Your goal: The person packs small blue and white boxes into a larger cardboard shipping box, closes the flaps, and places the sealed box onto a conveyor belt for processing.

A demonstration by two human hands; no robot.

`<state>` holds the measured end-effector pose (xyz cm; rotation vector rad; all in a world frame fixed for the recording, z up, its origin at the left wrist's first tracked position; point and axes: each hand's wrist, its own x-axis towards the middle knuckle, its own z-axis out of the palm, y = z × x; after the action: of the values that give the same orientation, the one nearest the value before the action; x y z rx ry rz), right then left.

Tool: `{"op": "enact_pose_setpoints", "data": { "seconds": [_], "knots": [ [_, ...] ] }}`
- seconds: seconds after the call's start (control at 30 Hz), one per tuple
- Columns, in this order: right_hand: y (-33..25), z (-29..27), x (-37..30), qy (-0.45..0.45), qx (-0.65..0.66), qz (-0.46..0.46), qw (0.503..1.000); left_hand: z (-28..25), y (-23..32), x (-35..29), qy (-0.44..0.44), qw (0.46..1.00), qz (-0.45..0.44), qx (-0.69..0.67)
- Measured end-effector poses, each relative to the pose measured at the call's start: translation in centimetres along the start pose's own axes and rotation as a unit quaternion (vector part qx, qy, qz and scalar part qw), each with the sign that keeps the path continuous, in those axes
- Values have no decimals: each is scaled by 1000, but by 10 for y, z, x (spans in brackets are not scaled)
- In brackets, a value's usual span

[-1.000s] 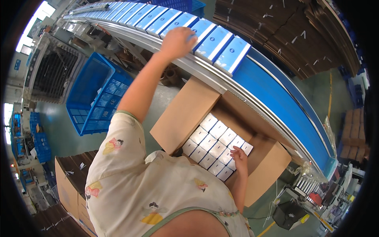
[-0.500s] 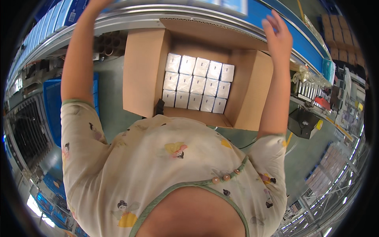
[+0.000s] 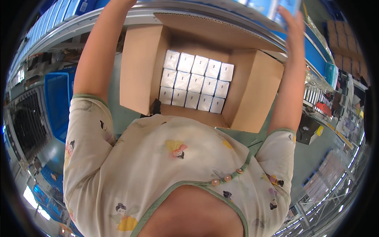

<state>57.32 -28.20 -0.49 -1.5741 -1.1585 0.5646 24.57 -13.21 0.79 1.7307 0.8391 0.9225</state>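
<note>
2 arms are raised toward the conveyor (image 3: pixel 316 51) that runs along the far side of the open cardboard carton (image 3: pixel 252 94). The right hand (image 3: pixel 294 29) is up at the top edge of the view, fingers together and curved against the near side of a blue-and-white box (image 3: pixel 272 8) at the conveyor's edge; how much of a grip it has cannot be told, because the box is cut off by the frame. The left hand is out of view above the top edge, only its forearm showing, so its state cannot be told.

From the right hand, the carton lies below and toward the body, slightly to the hand's left. Inside it stand 14 white packs (image 3: pixel 195 83), in 3 rows, touching one another; the rows run left to right, across the line from the hand to the body. The packs fill the carton's left and middle floor, and a bare strip of floor remains on the side nearer the right hand. The right hand is therefore the nearer of the 2 to that gap. A blue crate (image 3: pixel 57 102) stands well apart, off beyond the left arm.
</note>
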Motion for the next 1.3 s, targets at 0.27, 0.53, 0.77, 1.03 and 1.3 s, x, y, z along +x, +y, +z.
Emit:
{"op": "enact_pose_setpoints", "data": {
  "seconds": [0.27, 0.53, 0.77, 1.03, 1.3],
  "knots": [
    [-68, -14, -185, 77, -17, 19, 997, 14, 82, -153, -8, 993, -23, 113],
    [91, 35, -224, -40, 35, 184, 981, 74, -86, -202, -40, 971, -127, 200],
    [128, 88, -189, -259, -394, 318, 823, 110, -173, -188, -103, 884, -140, 433],
    [149, 134, -136, -374, -434, 166, 803, 116, -202, -130, -316, 817, -115, 469],
    [154, 120, -112, -291, -340, 97, 889, 107, -184, -111, -220, 893, -13, 392]
  ]
}}
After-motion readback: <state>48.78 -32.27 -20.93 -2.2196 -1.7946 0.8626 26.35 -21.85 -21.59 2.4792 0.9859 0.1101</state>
